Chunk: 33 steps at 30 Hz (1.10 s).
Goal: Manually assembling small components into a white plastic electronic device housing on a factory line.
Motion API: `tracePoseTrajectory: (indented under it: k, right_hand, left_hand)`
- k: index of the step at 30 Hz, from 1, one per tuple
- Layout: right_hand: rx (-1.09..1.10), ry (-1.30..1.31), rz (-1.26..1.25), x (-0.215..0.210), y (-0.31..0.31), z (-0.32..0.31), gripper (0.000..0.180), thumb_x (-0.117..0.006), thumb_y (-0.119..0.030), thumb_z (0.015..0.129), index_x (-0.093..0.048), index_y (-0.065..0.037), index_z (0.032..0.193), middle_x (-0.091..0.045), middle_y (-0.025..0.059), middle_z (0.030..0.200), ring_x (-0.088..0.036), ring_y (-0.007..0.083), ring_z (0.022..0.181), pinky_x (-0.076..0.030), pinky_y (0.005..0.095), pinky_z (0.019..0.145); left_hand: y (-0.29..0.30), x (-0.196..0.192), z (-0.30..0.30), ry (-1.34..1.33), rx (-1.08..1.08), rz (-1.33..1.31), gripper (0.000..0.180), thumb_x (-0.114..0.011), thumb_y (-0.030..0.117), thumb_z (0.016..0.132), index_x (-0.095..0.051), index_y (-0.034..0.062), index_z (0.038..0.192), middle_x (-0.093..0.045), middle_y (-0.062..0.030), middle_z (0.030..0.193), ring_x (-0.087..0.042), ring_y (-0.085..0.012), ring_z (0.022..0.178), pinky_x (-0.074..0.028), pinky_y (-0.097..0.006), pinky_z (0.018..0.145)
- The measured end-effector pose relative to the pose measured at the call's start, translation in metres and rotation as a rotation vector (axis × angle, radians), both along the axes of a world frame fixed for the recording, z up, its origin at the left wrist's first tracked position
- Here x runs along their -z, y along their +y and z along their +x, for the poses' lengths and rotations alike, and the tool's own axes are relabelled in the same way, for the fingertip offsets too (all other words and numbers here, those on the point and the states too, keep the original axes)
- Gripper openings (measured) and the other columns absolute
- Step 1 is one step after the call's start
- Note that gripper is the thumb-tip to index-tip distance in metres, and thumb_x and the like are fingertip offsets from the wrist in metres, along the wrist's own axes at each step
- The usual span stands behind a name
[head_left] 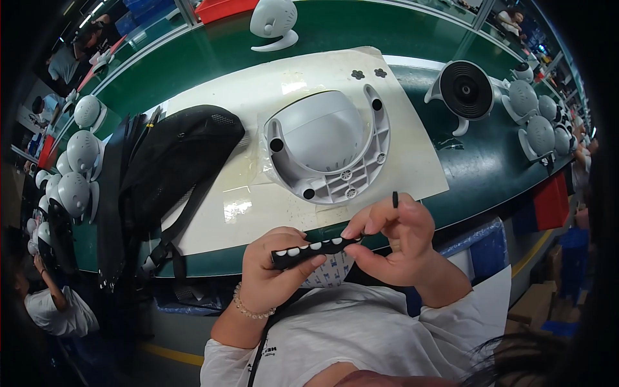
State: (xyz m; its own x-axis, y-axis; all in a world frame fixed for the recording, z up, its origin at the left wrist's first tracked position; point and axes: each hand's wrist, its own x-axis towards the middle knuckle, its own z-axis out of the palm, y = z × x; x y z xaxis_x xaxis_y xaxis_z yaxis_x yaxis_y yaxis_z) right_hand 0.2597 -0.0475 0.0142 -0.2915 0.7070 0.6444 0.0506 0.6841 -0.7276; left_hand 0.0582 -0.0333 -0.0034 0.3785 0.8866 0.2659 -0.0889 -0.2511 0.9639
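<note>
My left hand (278, 261) is closed around one end of a black strip (298, 253) with a row of white round spots along its edge. At the strip's other end, the fingers of my right hand (401, 242) pinch close together. A small black pad (395, 199) sticks up at a raised finger of that hand. Beyond my hands, a white rounded housing (322, 129) lies with its ribbed curved stand (332, 184) facing up. Black round pads (309, 193) sit at several places on the stand.
A cream sheet (242, 213) covers part of the green bench (216, 264). To the left lies a black mesh bag (177, 145). A black round speaker-like unit (465, 90) stands at right, near more white housings (540, 134). Two black flower-shaped pieces (358, 75) lie at the sheet's far edge.
</note>
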Motion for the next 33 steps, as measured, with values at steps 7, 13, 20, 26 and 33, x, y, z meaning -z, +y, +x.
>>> tracePoseTrajectory:
  k: [7,13,20,26,33]
  right_hand:
    - [0.120,-0.208,0.339,0.001,0.004,-0.003,0.088,-0.063,0.021,0.062,-0.027,-0.024,0.130,-0.043,0.0085,0.092,-0.061,0.0266,0.072,-0.054,0.0334,0.060]
    - [0.075,-0.232,0.432,-0.002,0.002,0.000,0.073,-0.067,0.007,0.067,-0.035,-0.028,0.122,-0.047,0.0056,0.091,-0.059,0.0250,0.072,-0.046,0.0310,0.050]
    - [0.016,-0.435,0.735,-0.007,0.005,0.005,0.066,-0.065,-0.007,0.065,-0.044,-0.037,0.121,-0.042,-0.0012,0.090,-0.050,0.0150,0.079,-0.037,0.0253,0.061]
    - [-0.078,-0.396,0.736,-0.013,0.008,0.010,0.058,-0.064,-0.008,0.066,-0.047,-0.028,0.117,-0.043,0.0008,0.091,-0.052,0.0150,0.077,-0.037,0.0258,0.057]
    - [0.342,0.347,0.165,0.002,0.034,0.018,0.072,-0.055,0.016,0.073,-0.020,-0.008,0.131,-0.042,0.0070,0.093,-0.054,0.0161,0.080,-0.046,0.0271,0.070]
  left_hand:
    - [-0.006,-0.010,-0.001,-0.130,0.041,-0.522,0.013,-0.071,0.008,0.075,-0.064,-0.0003,0.081,-0.062,-0.0027,0.072,-0.055,-0.0079,0.066,-0.044,-0.022,0.061]
    - [-0.003,-0.015,-0.002,-0.150,0.123,-0.705,0.014,-0.068,0.013,0.077,-0.066,0.0006,0.083,-0.062,-0.0007,0.072,-0.054,-0.0062,0.064,-0.043,-0.021,0.059]
    - [0.000,-0.014,-0.004,-0.093,0.188,-0.732,0.013,-0.068,0.012,0.078,-0.066,0.0009,0.085,-0.062,-0.0002,0.071,-0.054,-0.0057,0.064,-0.042,-0.020,0.057]
    - [0.004,-0.017,-0.004,-0.109,0.183,-0.731,0.012,-0.068,0.012,0.077,-0.065,0.0009,0.081,-0.059,0.0021,0.067,-0.051,-0.0047,0.061,-0.040,-0.019,0.055]
    - [0.005,-0.005,0.002,0.241,-0.167,0.405,0.020,-0.074,0.006,0.062,-0.064,0.0077,0.079,-0.049,-0.0179,0.118,-0.052,-0.0261,0.090,-0.045,-0.034,0.073]
